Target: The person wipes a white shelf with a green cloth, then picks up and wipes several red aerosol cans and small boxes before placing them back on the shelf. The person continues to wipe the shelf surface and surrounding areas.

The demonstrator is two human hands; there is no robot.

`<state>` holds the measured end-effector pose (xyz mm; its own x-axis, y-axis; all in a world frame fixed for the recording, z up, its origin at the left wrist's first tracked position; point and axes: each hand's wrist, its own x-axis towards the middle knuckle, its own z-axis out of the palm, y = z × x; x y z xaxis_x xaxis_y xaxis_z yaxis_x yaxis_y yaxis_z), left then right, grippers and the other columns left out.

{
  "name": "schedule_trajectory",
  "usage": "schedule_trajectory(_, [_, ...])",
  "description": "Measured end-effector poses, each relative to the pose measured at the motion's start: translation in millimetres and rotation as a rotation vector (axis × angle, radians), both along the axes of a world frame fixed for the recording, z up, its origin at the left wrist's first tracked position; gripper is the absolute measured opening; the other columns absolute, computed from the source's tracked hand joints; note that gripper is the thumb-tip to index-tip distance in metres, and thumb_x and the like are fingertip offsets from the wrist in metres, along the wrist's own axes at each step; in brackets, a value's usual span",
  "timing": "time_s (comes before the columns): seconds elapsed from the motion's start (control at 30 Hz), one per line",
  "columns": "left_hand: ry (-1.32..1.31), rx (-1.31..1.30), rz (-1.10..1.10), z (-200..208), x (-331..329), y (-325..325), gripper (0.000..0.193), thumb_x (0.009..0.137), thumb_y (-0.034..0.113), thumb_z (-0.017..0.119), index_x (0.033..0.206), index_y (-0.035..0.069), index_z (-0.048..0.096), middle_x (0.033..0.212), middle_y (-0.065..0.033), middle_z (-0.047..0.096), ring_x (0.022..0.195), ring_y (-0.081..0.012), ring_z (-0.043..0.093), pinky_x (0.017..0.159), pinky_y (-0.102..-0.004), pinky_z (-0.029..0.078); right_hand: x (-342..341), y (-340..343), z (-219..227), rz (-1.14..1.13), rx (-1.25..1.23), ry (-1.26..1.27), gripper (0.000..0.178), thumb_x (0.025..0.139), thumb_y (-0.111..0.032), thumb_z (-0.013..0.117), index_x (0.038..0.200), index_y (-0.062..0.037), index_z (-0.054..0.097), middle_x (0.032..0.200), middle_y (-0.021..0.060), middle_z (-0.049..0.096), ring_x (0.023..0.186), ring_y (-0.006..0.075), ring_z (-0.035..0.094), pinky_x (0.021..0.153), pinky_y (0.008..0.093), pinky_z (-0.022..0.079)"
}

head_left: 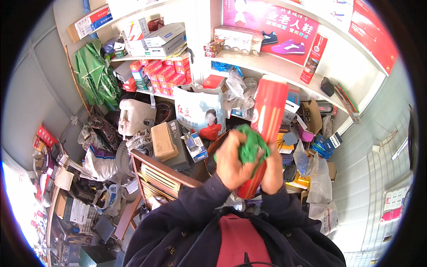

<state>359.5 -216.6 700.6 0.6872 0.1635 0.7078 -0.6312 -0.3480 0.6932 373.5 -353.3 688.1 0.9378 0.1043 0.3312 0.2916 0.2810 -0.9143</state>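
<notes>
A tall red cylindrical canister (pixel 268 104) is held up in front of my chest, its top leaning a little to the right. My right hand (pixel 272 172) wraps its lower part from the right side. A crumpled green cloth (pixel 250 149) is bunched in my left hand (pixel 232 161), whose fingers are closed and press it against the canister's side. The cloth hides part of the canister and some of my fingers.
On the shelf (pixel 284 66) ahead stands a similar red canister (pixel 314 58), near a shoe poster (pixel 278 26). Stacked red boxes (pixel 167 74) fill the left shelves. Below are a white printed bag (pixel 200 109), a cardboard box (pixel 163 141) and a wooden chair (pixel 162 171).
</notes>
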Motion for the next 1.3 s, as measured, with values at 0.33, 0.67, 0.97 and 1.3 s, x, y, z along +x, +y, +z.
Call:
schedule_trajectory(0.33, [-0.048,0.212,-0.165,11.3,-14.8,-13.5,0.039,0.078,0.014,0.086,0.106,0.007,0.059,0.102,-0.0169,0.064,0.099,-0.0425,0.066,0.078,-0.0473,0.056,18.1,-28.9,5.7,0.006,0.426,0.095,0.047,0.112,-0.042,0.048,0.13,-0.0007,0.062,0.116,0.0086,0.071,0.104,0.0168,0.069,0.091,0.0335,0.055])
schedule_trajectory(0.67, [-0.062,0.096,-0.032,43.3,40.4,-7.5,0.034,0.087,0.009,0.082,0.108,0.004,0.056,0.091,-0.016,0.068,0.079,-0.0287,0.069,0.073,-0.0378,0.055,-3.4,2.1,-21.2,0.041,0.295,0.044,0.051,0.117,-0.04,0.035,0.147,-0.0016,0.05,0.139,0.0086,0.061,0.125,0.0175,0.059,0.11,0.0359,0.045])
schedule_trajectory(0.97, [0.045,0.243,-0.213,3.1,-3.2,-36.5,0.038,0.079,0.015,0.088,0.105,0.007,0.061,0.102,-0.0156,0.066,0.097,-0.0404,0.069,0.076,-0.0449,0.056,32.0,-64.6,16.4,0.044,0.459,0.097,0.042,0.112,-0.039,0.052,0.123,-0.0011,0.065,0.113,0.0073,0.07,0.091,0.0146,0.068,0.083,0.0315,0.055])
schedule_trajectory(1.3, [0.024,0.025,-0.097,51.1,76.5,-41.4,0.028,0.091,0.005,0.076,0.107,0.004,0.053,0.095,-0.0114,0.066,0.085,-0.0192,0.062,0.077,-0.0348,0.052,23.8,-32.3,-10.9,-0.192,-0.077,-0.102,0.049,0.114,-0.038,0.038,0.139,0.0022,0.054,0.126,0.0193,0.063,0.118,0.031,0.061,0.105,0.0384,0.044])
